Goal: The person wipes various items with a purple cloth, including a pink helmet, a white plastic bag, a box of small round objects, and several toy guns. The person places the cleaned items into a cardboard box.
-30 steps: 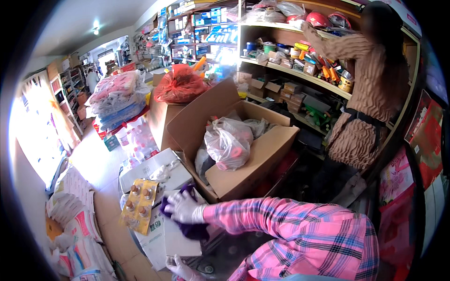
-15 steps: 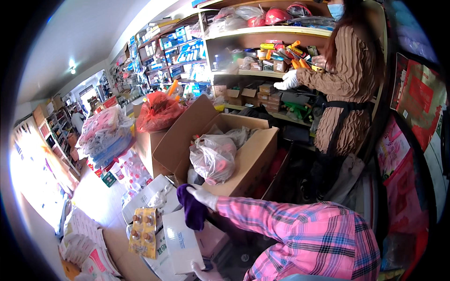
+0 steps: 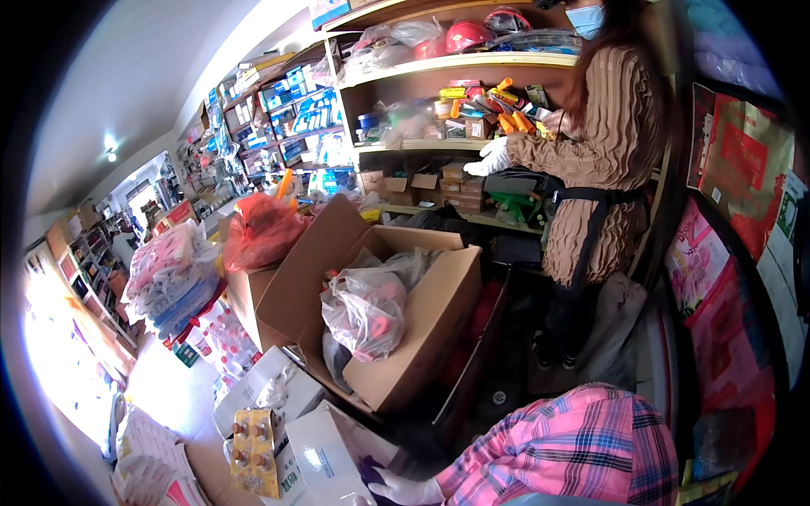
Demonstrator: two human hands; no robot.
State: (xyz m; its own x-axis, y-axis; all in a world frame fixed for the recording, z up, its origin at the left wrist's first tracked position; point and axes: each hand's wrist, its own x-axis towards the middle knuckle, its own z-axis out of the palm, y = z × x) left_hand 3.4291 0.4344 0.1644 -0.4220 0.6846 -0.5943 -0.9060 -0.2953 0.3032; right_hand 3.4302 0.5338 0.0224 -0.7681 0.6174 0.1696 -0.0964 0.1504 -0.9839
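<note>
My right hand [image 3: 405, 488], in a white glove and pink plaid sleeve [image 3: 557, 443], is low in the view with its fingers closed on a purple cloth [image 3: 369, 470]. The cloth lies against the side of a white carton [image 3: 325, 460], and part of it is hidden by the hand. Left of the carton lies a yellow pack [image 3: 253, 479] holding several brown, round-topped pieces. My left hand is out of sight. Just beyond stands an open cardboard box [image 3: 434, 325] with a knotted clear plastic bag [image 3: 367, 312] of reddish things inside.
A person [image 3: 603, 160] with a blue mask and white glove stands at the shelves [image 3: 413, 145], which hold tools, small boxes and red helmets [image 3: 467, 35]. A red bag [image 3: 263, 232] and stacked plastic-wrapped packs [image 3: 173, 278] are at left. Large printed bags [image 3: 742, 152] line the right.
My right hand has come down and back with the purple cloth, from above the white carton to its near side. My left hand has left the view. The view has shifted slightly.
</note>
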